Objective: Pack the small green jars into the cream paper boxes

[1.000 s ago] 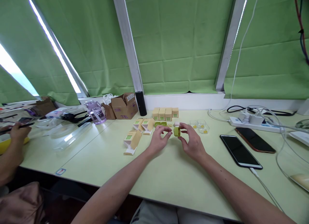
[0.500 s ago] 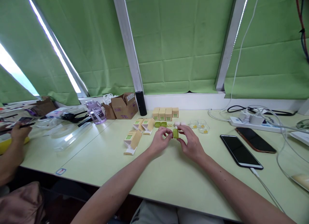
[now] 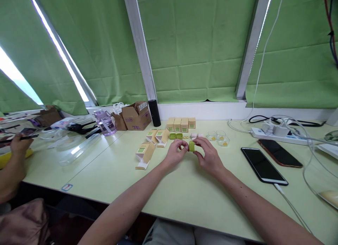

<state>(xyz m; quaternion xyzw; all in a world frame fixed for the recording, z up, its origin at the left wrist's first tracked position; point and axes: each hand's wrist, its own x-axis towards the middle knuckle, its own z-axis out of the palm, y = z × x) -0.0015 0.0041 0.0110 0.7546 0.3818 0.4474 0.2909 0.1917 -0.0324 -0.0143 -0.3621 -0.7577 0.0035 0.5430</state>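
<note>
Small green case (image 3: 191, 146), held above the table (image 3: 169, 195) between the right hand's (image 3: 210, 157) fingertips; left hand (image 3: 174, 154), fingers pinched narrow at its left side; beyond, green open case (image 3: 175, 136); leftward, opened cartons (image 3: 145, 152)

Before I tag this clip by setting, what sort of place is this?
Probably a shared workbench or office desk by a window: small cartons stand on the long table, a power strip feeds cables, and another person's hand shows at left.
</note>
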